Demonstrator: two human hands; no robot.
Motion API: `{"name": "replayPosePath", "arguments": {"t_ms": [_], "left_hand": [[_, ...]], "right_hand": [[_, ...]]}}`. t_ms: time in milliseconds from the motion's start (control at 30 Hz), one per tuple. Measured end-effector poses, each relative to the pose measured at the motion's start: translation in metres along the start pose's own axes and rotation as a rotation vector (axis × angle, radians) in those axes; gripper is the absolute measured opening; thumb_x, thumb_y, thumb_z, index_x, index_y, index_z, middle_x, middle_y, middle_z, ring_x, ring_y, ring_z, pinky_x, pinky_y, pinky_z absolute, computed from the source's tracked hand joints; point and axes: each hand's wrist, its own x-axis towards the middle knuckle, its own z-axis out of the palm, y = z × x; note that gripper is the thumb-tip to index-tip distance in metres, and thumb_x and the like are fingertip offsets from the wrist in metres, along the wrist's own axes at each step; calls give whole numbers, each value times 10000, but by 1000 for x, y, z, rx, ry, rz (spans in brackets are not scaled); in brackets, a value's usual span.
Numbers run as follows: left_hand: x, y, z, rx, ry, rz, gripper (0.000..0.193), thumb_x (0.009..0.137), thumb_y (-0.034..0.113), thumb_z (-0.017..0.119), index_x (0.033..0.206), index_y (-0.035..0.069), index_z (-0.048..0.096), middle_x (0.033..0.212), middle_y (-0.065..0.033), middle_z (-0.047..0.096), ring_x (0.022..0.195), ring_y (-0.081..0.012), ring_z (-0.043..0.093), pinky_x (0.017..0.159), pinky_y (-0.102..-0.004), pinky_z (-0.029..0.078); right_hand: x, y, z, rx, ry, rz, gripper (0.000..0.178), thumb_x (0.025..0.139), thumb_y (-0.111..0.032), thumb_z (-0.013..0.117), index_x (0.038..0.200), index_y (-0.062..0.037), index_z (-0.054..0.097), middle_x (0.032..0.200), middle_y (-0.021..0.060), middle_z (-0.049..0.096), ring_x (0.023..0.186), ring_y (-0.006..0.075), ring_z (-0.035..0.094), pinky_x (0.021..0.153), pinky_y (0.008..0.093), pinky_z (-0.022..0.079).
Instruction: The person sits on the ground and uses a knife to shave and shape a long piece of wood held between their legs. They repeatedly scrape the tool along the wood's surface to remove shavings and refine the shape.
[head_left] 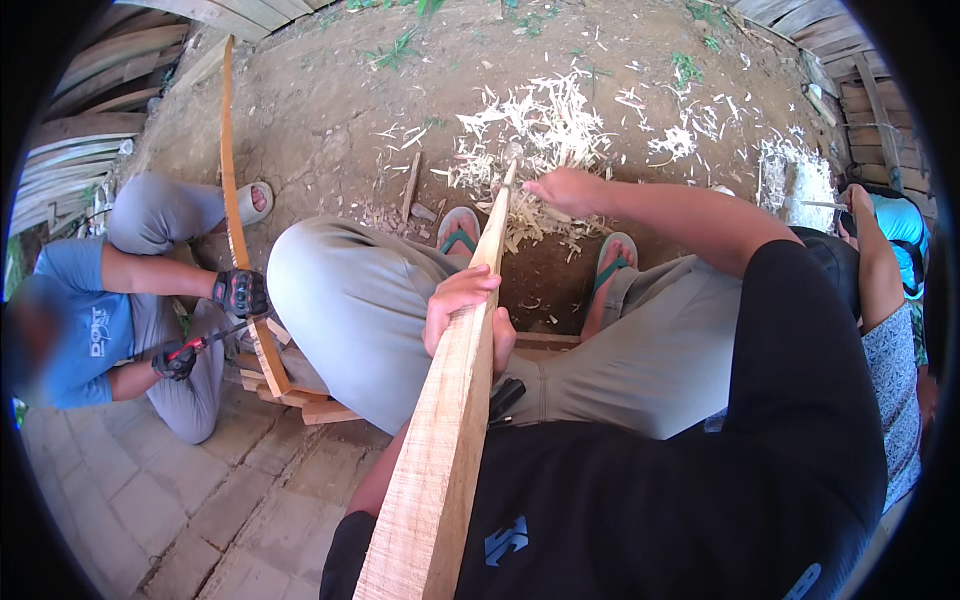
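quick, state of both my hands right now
Left hand: closed around the tapered wooden beam.
Right hand: closed near the beam's thin end; what it holds can't be told.

Blue shirt [70,285] lettering [104,332]; black shirt [650,510] emblem [507,541]

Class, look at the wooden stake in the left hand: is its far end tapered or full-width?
Tapered: beyond the left hand, the wooden stake narrows to a slim tip, while its near end is broad.
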Motion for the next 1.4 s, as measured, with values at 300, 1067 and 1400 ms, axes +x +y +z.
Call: {"name": "replayPosePath", "arguments": {"t_ms": [300,1067,1400], "left_hand": [[-2,2,-2,1,7,-12,331,784,-50,688,1061,18,519,1055,-197,690,1072,-355,680,998,-462,525],[1,2,-1,-19,15,-39,312,800,-50,676,1060,13,515,1057,-197,680,1089,-355,670,1012,-470,512],[0,11,-8,-42,-99,-84,319,903,-100,588,1165,25,455,1233,-189,598,1296,-330,559,1138,-466,404]], "right_hand": [[-4,4,27,56,103,-7,719,1122,-482,276,917,85,668,795,331,644,853,510,652,859,567,504],[-20,-10,39,191,122,155,711,1129,-469,235,887,54,652,772,313,639,789,495,650,814,558,507],[-28,-33,56,240,285,83,706,1133,-447,232,851,55,641,764,317,632,815,510,648,854,562,513]]}}
